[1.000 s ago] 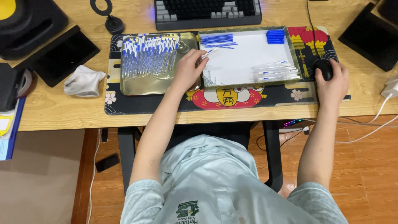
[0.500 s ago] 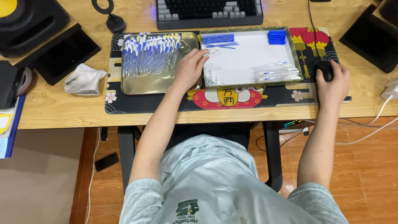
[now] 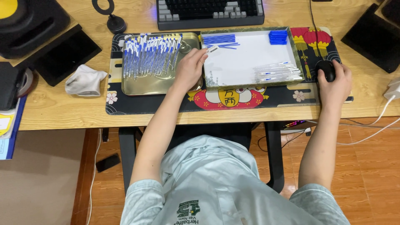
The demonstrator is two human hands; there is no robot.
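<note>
Pale wood desk over orange floor tiles carries a patterned mat. Gold tray holds a heap of blue-and-white pens. At its 3 o'clock, the white tray holds blue refills, caps and clear barrels. Left hand pinches a small pen part, hard to make out. Right hand cups a black mouse, fingers curled together. Keyboard at 12 o'clock is cut off.

The black mouse is half hidden under one of the hands; the keyboard is cut off by the top edge.
</note>
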